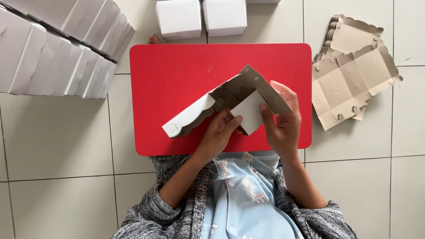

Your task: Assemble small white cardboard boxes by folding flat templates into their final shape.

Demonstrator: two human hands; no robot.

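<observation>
A half-folded cardboard box blank (230, 95), white outside and grey-brown inside with scalloped edges, is held above a red tabletop (177, 75). My left hand (219, 132) grips its lower middle from below, fingers pressed on a white flap. My right hand (281, 119) clasps the right side panel, fingers wrapped over its edge. The blank's long left flap slopes down toward the tabletop.
A stack of flat unfolded blanks (352, 75) lies on the tiled floor right of the red table. Two finished white boxes (201, 17) stand behind it. Rows of several finished white boxes (57, 48) fill the upper left.
</observation>
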